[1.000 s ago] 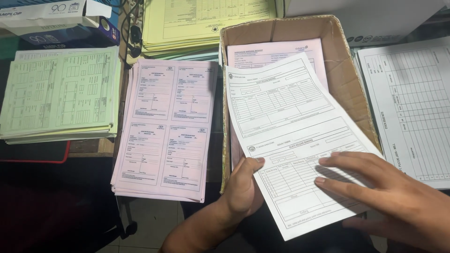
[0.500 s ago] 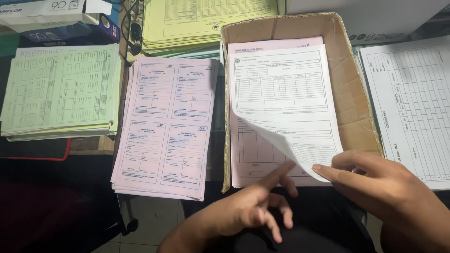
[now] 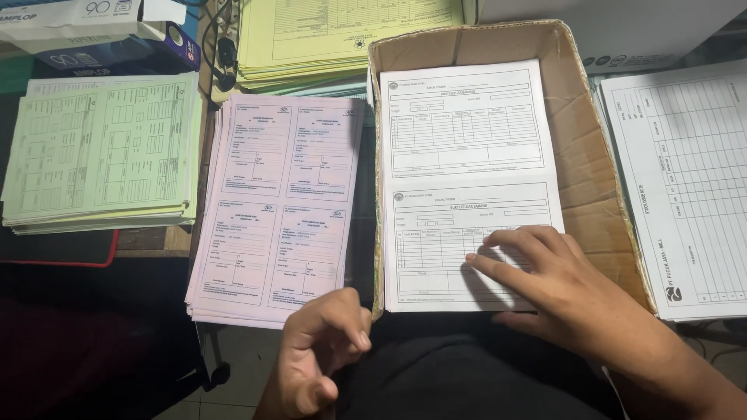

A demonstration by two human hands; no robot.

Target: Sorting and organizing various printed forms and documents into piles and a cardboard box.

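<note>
Right hand (image 3: 560,288) flat, fingers spread, pressing white form (image 3: 467,155) in box (image 3: 591,171), near edge. Left hand (image 3: 319,350) loosely curled, empty, below pink stack (image 3: 280,202). Green stack (image 3: 101,148) left; white sheets (image 3: 685,179) right.

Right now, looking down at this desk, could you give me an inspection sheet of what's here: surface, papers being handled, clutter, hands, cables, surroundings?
Surface: dark desk, mostly covered by paper stacks.
Job's things: white form sheet lies flat in the cardboard box.
Clutter: pink form stack beside the box; green form stack at far left; yellow form stack behind; white table sheets at right; paper-ream box at top left.
Hands: right hand rests its fingers on the white sheet's lower half; left hand is loosely curled, holding nothing, near the pink stack's lower edge.
Cables: black cable between the green and yellow stacks.
Surroundings: tiled floor below the desk edge.
</note>
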